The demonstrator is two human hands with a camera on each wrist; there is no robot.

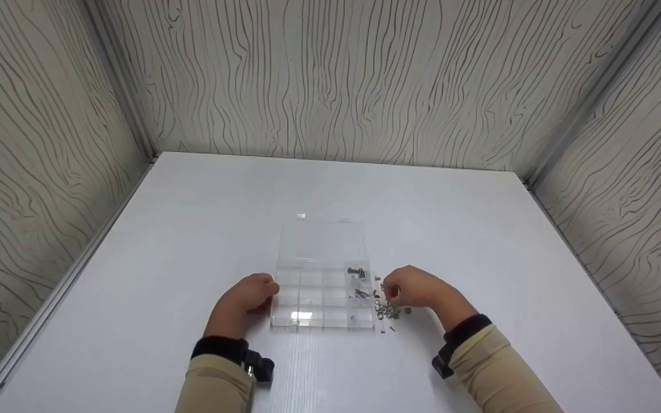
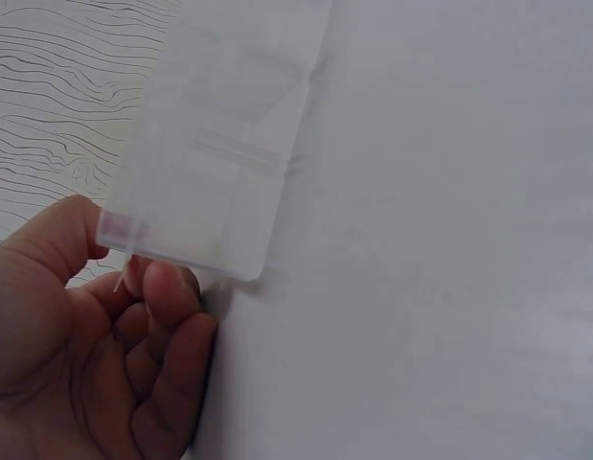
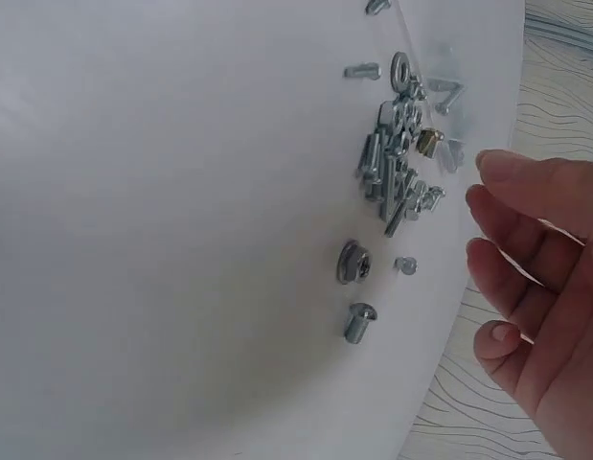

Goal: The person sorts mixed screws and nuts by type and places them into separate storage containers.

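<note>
White desk (image 1: pixel 193 229) under wood-grain walls carried a clear box (image 1: pixel 323 275) with the screws (image 1: pixel 387 310) heaped just off its right edge. Right hand (image 1: pixel 416 287) hovered at that heap, fingers (image 3: pixel 526 206) loosely spread and holding nothing, far nearer than the left hand (image 1: pixel 247 298), whose curled fingers (image 2: pixel 167 297) pinched the box's left near corner.

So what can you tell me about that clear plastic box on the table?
The clear plastic box lies flat on the white table, its lid open and lying behind it. Thin walls split it into small compartments; a few on the right hold screws, the rest look empty. The left hand grips its left edge. Loose screws lie just beside its right side.
</note>
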